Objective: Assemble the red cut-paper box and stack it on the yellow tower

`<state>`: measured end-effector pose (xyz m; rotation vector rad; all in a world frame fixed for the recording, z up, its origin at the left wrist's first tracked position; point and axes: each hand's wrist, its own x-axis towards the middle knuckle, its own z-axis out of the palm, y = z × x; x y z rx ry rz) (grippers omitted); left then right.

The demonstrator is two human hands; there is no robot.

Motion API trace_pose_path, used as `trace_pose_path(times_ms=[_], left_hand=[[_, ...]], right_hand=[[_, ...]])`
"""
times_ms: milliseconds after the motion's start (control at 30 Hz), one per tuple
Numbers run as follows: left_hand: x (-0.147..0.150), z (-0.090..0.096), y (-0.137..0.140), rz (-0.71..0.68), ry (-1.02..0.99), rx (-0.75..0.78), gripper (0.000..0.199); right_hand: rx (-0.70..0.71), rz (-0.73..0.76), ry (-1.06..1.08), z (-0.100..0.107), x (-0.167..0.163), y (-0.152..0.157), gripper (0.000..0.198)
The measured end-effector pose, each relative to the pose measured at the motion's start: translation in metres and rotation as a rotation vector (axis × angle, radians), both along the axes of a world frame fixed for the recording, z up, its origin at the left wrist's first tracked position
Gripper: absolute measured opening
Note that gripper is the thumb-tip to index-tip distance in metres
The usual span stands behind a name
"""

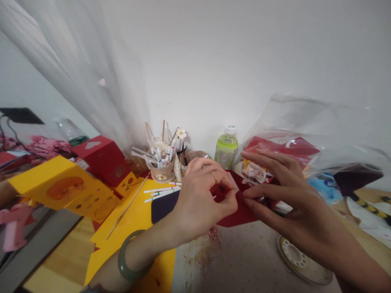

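Note:
My left hand [203, 195], with a ring on one finger and a green bangle [124, 256] on the wrist, is closed in a pinch. Whatever lies between its thumb and forefinger is too small and hidden to name. Just to the right, my right hand [284, 195] has its fingers stretched out and apart, their tips close to the left hand's. Below and behind both hands lies a dark red sheet [236, 217], partly covered by them. A dark blue card [163, 207] sits left of my left hand.
Markers [161, 190] lie on yellow paper [134, 219]. Behind stand a pen basket [161, 173] and a drink bottle [226, 148]. Yellow [64, 183] and red [104, 158] cut-out boxes, a pink glue gun [14, 228], clear plastic wrapping [293, 114] and a tape spool [284, 248] surround the work mat [238, 260].

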<state>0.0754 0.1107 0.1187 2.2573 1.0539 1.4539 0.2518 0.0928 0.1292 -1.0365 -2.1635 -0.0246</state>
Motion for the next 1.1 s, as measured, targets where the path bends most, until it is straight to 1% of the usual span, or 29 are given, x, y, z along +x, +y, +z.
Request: trace_pose_path(times_ms=[100, 167, 267, 300, 333, 400, 500, 600, 667, 767, 900, 967, 1100], left_hand=[[-0.005, 0.004, 0.002, -0.032, 0.035, -0.016, 0.014], [-0.011, 0.006, 0.005, -0.105, 0.097, -0.046, 0.013], [-0.022, 0.011, 0.011, -0.278, 0.212, -0.131, 0.036], [-0.025, 0.012, 0.013, -0.329, 0.251, -0.161, 0.04], [-0.028, 0.013, 0.015, -0.366, 0.287, -0.184, 0.039], [-0.03, 0.013, 0.017, -0.399, 0.331, -0.213, 0.027], [-0.028, 0.011, 0.019, -0.356, 0.285, -0.237, 0.017], [-0.023, 0.007, 0.021, -0.238, 0.167, -0.256, 0.017], [-0.019, 0.004, 0.021, -0.196, 0.099, -0.257, 0.017], [-0.015, 0.002, 0.019, -0.162, 0.014, -0.304, 0.016], [-0.01, 0.001, 0.015, -0.115, -0.016, -0.375, 0.012], [-0.008, 0.0, 0.014, -0.11, -0.01, -0.369, 0.011], [-0.005, -0.002, 0.013, -0.096, 0.009, -0.316, 0.013]], right_hand=[[0.001, -0.006, 0.0, 0.002, 0.002, -0.001, 0.013], [0.005, 0.012, -0.016, 0.003, 0.004, -0.001, 0.013], [0.018, 0.05, -0.061, 0.005, 0.009, 0.001, 0.01], [0.025, 0.061, -0.076, 0.006, 0.01, 0.002, 0.01], [0.033, 0.065, -0.087, 0.006, 0.011, 0.003, 0.01], [0.066, 0.061, -0.105, 0.006, 0.012, 0.004, 0.01], [0.192, -0.002, -0.106, 0.006, 0.011, 0.005, 0.008], [0.302, -0.12, -0.091, 0.005, 0.007, 0.005, 0.007], [0.35, -0.17, -0.071, 0.003, 0.004, 0.005, 0.007], [0.442, -0.183, -0.027, -0.001, -0.001, 0.007, 0.007], [0.535, -0.187, -0.053, -0.007, -0.006, 0.008, 0.012], [0.563, -0.195, -0.082, -0.009, -0.007, 0.008, 0.015], [0.556, -0.201, -0.099, -0.011, -0.009, 0.01, 0.014]])
